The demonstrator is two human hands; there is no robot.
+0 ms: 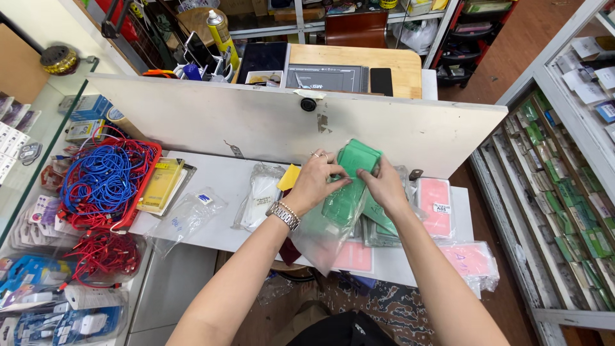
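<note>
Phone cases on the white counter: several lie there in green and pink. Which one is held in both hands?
The green case, half out of a clear plastic bag, gripped by left hand and right hand. The pink ones lie untouched.

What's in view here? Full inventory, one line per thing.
green phone case: one, green, held in both hands, part inside a clear bag
pink cases: several packs, pink, white shelf right of hands
yellow card: one, yellow, left of hands
clear bags: two, clear, shelf left
cables: tangle, blue and red, in red tray
white board: one, white, upright behind shelf
spray can: one, yellow, desk behind
wristwatch: one, silver, left wrist
left hand: on case
right hand: on case
</note>
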